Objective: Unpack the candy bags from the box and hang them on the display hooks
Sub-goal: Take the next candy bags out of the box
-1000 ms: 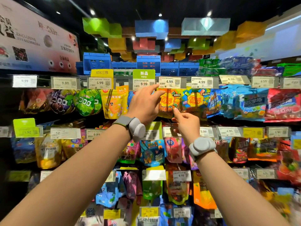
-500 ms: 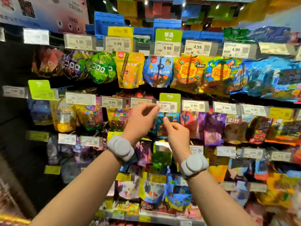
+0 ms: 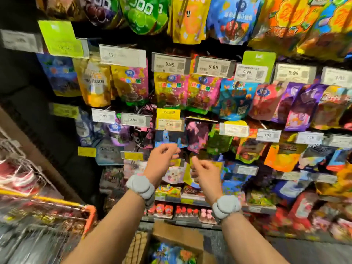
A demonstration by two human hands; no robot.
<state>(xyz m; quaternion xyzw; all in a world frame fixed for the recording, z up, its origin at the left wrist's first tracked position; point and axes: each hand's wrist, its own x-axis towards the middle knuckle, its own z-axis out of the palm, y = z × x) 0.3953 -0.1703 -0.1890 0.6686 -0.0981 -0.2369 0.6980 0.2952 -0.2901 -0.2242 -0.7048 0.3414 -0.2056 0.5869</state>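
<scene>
The white price tag (image 3: pixel 171 64) above the yellow-and-pink candy bags (image 3: pixel 170 88) says 9.99; the next three tags to its right (image 3: pixel 213 67) (image 3: pixel 251 72) (image 3: pixel 294 73) also say 9.99; the tag to its left (image 3: pixel 122 55) starts with 12; lower down to its left, one tag (image 3: pixel 133 119) says 12.90; right below it, a tag (image 3: pixel 170 124) says 5.99; lower right, one (image 3: pixel 268 134) says 9.99.

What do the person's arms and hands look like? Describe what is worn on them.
Both forearms are bare, with no sleeves in view. The left hand and right hand are ungloved. Each wrist carries a light grey band: the left band and the right band, both padded and lumpy, like soft rounded pods. No cables or markings show.
</scene>
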